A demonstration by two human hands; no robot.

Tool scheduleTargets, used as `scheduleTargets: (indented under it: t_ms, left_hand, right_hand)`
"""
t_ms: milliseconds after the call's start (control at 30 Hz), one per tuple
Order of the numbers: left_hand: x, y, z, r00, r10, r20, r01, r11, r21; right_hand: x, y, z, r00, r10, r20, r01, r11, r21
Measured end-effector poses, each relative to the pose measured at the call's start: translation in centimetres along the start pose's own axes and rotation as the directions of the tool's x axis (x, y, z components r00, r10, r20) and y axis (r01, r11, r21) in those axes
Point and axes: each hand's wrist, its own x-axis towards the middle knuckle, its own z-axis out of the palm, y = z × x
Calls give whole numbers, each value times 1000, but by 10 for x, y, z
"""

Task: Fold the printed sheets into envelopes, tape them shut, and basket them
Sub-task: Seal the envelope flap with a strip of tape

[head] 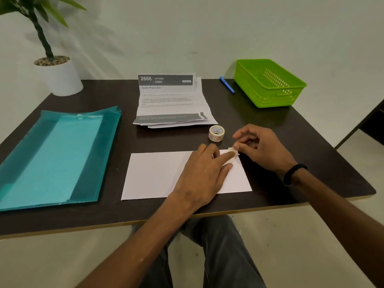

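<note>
A white envelope (158, 175) lies flat near the table's front edge. My left hand (204, 173) rests palm-down on its right half, index finger stretched to the top right corner. My right hand (259, 146) pinches a small piece of tape (233, 150) at that same corner. The tape roll (216, 133) stands just behind the envelope. A stack of printed sheets (172, 102), their top edges bent up, lies at the back centre. The green basket (268, 83) sits at the back right and looks empty.
A teal plastic folder (56, 159) covers the table's left side. A potted plant in a white pot (60, 76) stands at the back left corner. A blue pen (227, 85) lies between the sheets and the basket. My legs show below the table edge.
</note>
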Motion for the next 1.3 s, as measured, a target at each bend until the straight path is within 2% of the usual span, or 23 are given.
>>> scheduleTargets:
  t_ms: [333,667,1133,1300]
  left_hand:
    - [2,3,-4,995,-45,92,43,999,17]
    - [3,4,-4,992,-42,119,35,998,57]
    - [2,0,-1,992,-26,121,17,997,72]
    - [4,2,-3,989,-14,147,4,998,66]
  right_hand:
    - [-1,11,10,998,-11,-56,14,998,59]
    - [-3,17,12,997,-47,-62,51,996,73]
    - [-2,18,14,991,-109,-80,110,994,10]
    - [-4,18,17,979,-176,-106,168,983,-80]
